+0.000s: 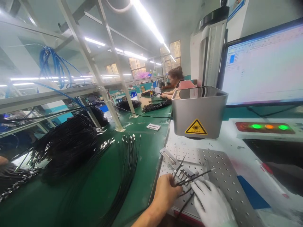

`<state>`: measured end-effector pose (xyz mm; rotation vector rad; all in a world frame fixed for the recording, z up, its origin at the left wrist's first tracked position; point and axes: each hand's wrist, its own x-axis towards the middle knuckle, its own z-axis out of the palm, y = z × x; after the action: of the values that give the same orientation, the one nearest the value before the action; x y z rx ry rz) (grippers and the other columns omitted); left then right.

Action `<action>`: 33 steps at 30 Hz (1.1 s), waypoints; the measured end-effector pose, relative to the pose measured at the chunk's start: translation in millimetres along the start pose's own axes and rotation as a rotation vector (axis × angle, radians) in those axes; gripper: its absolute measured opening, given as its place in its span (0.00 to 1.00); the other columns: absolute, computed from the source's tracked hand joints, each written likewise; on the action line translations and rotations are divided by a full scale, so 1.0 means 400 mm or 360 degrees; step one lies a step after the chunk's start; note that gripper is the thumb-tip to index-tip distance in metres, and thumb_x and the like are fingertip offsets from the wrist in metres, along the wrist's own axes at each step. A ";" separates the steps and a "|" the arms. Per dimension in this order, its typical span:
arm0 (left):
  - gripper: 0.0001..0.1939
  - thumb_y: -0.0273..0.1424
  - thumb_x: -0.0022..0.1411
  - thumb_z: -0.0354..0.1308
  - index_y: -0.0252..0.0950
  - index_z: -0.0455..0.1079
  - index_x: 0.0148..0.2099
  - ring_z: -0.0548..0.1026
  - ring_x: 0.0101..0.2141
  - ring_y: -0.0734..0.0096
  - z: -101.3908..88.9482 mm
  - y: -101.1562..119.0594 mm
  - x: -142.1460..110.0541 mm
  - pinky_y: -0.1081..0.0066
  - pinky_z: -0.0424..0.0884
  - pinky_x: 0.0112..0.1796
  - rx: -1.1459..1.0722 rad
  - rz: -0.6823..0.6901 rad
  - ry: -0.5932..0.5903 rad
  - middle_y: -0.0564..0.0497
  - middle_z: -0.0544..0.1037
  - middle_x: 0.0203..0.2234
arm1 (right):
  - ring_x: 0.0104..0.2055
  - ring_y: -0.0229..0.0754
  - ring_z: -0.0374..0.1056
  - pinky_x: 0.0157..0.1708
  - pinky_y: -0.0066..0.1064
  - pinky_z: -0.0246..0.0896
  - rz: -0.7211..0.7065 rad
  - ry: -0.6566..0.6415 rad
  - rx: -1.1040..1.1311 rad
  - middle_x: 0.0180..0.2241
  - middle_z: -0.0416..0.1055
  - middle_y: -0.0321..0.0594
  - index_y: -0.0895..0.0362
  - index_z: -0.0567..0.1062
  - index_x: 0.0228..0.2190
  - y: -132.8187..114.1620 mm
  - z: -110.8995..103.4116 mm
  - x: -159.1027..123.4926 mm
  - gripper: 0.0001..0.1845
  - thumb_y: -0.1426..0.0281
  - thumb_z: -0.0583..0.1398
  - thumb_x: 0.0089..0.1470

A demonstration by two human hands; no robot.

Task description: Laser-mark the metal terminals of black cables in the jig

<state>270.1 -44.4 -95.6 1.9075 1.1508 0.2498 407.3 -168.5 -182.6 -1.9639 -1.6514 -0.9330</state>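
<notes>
My left hand (pixel 167 189) is bare and closed round a few thin black cables (pixel 184 181) above the perforated metal plate (pixel 224 176). Opposite it, my right hand (pixel 214 201) wears a white glove. Its fingertips are bent together at the same cables; the exact pinch is partly hidden. Just beyond the fingers a small metal fixture (pixel 169 157) with slots lies on the plate. Over the plate hangs the grey head of a laser machine (pixel 199 113) with a yellow warning triangle.
Black cables with shiny tips (pixel 129 160) lie on the green table (pixel 142 186), beside a big cable bundle (pixel 68 145). A small white slotted piece (pixel 153 127) rests farther back. At right are a monitor (pixel 265 66) and lit buttons (pixel 265 127). Another person (pixel 175 80) sits beyond.
</notes>
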 end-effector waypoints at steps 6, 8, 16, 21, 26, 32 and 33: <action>0.10 0.27 0.41 0.58 0.38 0.56 0.22 0.61 0.24 0.74 0.025 0.015 0.018 0.71 0.48 0.25 0.0175 -0.0020 0.0052 0.58 0.61 0.17 | 0.43 0.45 0.64 0.39 0.34 0.55 0.0025 0.0025 0.0060 0.40 0.74 0.36 0.52 0.75 0.41 -0.001 -0.002 0.003 0.16 0.71 0.55 0.50; 0.11 0.28 0.41 0.59 0.38 0.56 0.21 0.61 0.24 0.73 0.036 0.021 0.023 0.71 0.49 0.25 0.0185 -0.0010 0.0032 0.58 0.61 0.17 | 0.43 0.45 0.64 0.39 0.34 0.55 0.0035 0.0049 0.0067 0.40 0.74 0.36 0.52 0.75 0.40 -0.004 -0.009 0.010 0.16 0.72 0.54 0.50; 0.09 0.27 0.39 0.59 0.38 0.59 0.20 0.65 0.24 0.70 0.055 0.022 0.046 0.72 0.52 0.25 0.0129 -0.0051 -0.0063 0.57 0.66 0.14 | 0.42 0.44 0.64 0.39 0.34 0.54 0.0072 0.0063 0.0095 0.39 0.75 0.36 0.51 0.76 0.39 -0.005 -0.012 0.014 0.15 0.71 0.55 0.50; 0.08 0.26 0.37 0.59 0.38 0.61 0.19 0.65 0.20 0.72 0.064 0.014 0.049 0.73 0.54 0.22 -0.0064 -0.0162 -0.0179 0.57 0.66 0.12 | 0.43 0.42 0.64 0.40 0.33 0.53 0.0016 0.0061 0.0118 0.43 0.74 0.35 0.52 0.75 0.40 0.003 -0.006 0.007 0.16 0.71 0.56 0.49; 0.10 0.25 0.39 0.60 0.38 0.59 0.18 0.62 0.17 0.75 0.053 0.022 0.045 0.73 0.53 0.21 -0.0118 -0.0160 -0.0243 0.58 0.65 0.11 | 0.42 0.43 0.64 0.39 0.34 0.54 0.0007 0.0002 0.0117 0.42 0.74 0.36 0.52 0.73 0.44 -0.004 -0.017 0.020 0.20 0.73 0.55 0.48; 0.10 0.28 0.41 0.61 0.37 0.61 0.21 0.63 0.19 0.74 0.040 0.015 0.053 0.73 0.56 0.23 -0.0158 -0.0092 -0.0351 0.57 0.67 0.13 | 0.41 0.47 0.63 0.34 0.39 0.53 0.0226 -0.0356 0.0132 0.43 0.73 0.38 0.51 0.74 0.40 -0.039 -0.028 0.049 0.19 0.75 0.54 0.46; 0.09 0.29 0.42 0.61 0.37 0.61 0.22 0.63 0.20 0.74 0.038 0.012 0.055 0.73 0.56 0.24 -0.0141 -0.0032 -0.0328 0.57 0.67 0.15 | 0.42 0.48 0.63 0.34 0.39 0.53 0.0240 -0.0365 0.0133 0.43 0.73 0.38 0.51 0.74 0.40 -0.042 -0.028 0.050 0.19 0.75 0.54 0.46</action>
<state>293.4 -36.5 -106.6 1.7971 1.0039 0.0888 389.9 -158.6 -162.4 -2.1685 -1.6043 -0.5923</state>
